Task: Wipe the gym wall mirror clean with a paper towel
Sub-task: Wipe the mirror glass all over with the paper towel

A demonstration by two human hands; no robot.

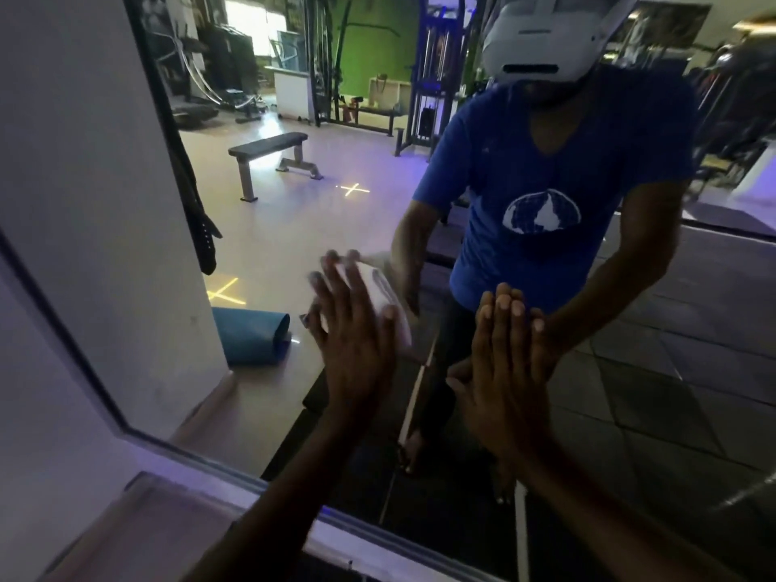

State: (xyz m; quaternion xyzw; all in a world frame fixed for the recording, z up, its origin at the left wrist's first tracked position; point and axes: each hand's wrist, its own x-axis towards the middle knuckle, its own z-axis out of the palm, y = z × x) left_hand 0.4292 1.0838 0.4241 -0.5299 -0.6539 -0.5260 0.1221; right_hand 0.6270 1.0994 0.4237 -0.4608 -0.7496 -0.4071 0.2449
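Left hand [352, 350] presses a folded white paper towel [386, 300] flat against the mirror [672, 371] with fingers spread and straight, while the right hand [504, 371] lies flat on the glass just beside it, fingers together and pointing up. The mirror, edged by a dark frame [84, 350] against a pale wall [50, 413], reflects the person in a blue shirt [546, 182] wearing a grey headset [541, 35]. Also reflected are a flat bench [273, 157], a rolled blue mat [252, 338], yellow floor crosses [355, 189] and weight machines [432, 77] before a green wall [378, 39].
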